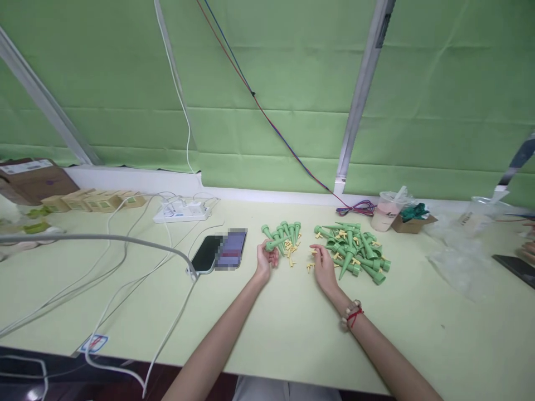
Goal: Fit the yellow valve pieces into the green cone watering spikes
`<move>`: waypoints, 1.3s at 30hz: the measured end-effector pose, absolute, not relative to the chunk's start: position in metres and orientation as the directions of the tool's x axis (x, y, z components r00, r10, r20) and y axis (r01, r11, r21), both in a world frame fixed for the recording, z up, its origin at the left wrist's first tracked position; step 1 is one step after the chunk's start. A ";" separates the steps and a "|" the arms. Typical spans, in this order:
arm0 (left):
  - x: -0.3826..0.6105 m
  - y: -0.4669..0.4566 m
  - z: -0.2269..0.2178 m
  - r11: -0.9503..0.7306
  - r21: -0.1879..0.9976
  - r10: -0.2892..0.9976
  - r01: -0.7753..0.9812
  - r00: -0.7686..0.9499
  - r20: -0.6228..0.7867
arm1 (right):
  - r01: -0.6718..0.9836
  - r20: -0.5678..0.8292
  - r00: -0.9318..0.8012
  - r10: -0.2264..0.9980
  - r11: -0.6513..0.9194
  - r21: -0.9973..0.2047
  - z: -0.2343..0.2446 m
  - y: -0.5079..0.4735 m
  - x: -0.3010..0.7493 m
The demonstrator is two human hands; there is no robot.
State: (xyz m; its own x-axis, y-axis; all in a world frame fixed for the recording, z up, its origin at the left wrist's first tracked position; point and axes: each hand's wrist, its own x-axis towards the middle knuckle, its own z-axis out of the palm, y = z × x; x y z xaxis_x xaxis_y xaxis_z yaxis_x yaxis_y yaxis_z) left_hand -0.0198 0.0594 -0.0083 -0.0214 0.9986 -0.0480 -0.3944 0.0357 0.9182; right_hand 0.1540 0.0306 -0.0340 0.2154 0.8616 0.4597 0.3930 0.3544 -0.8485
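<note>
A green spike (pixel 276 243) lies across the left hand (pixel 263 258), whose curled fingers grip it and hide part of its capped end, while the right hand (pixel 324 267) pinches a yellow piece (pixel 313 252) too small and too covered by fingertips to make out fully. Between and beyond the hands are loose yellow fittings (pixel 291 248) and a small green cluster (pixel 296 227); the larger green heap (pixel 350 257) overlaps itself beside the right hand. Farther out, pixelation blurs a phone (pixel 236 249), and the frame's right edge cuts off another person's hand (pixel 530 248).
</note>
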 end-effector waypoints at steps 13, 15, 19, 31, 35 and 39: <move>-0.013 0.056 -0.007 -0.020 0.937 0.997 -0.349 -0.077 -0.008 | 0.077 0.184 0.222 0.958 0.171 -0.982 -0.026 0.022 0.149; -0.010 0.053 -0.003 -0.018 0.941 0.998 -0.339 -0.063 -0.003 | 0.062 0.163 0.226 0.960 0.153 -0.986 -0.025 0.020 0.148; -0.005 0.050 0.005 0.011 0.954 0.999 -0.301 -0.028 -0.021 | 0.031 0.180 0.269 0.946 0.179 -0.983 -0.021 0.015 0.148; 0.010 0.028 0.025 0.160 0.906 0.986 -0.393 0.024 -0.164 | 0.026 0.193 0.312 0.930 0.195 -0.981 0.000 0.012 0.160; 0.014 0.019 0.031 0.223 0.889 0.967 -0.401 0.203 -0.152 | -0.004 0.178 0.227 0.958 0.183 -0.983 0.003 0.010 0.158; 0.015 0.017 0.028 0.201 0.892 0.966 -0.404 0.232 -0.113 | 0.032 0.170 0.179 0.969 0.167 -0.985 0.004 0.005 0.154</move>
State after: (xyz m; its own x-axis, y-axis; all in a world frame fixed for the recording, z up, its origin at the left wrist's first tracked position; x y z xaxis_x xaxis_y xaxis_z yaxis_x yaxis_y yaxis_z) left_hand 0.0153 0.0172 0.0280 0.2323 0.9661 -0.1126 -0.4041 0.2012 0.8923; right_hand 0.1541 0.0055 0.0044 0.1792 0.9691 0.1698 0.0316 0.1669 -0.9855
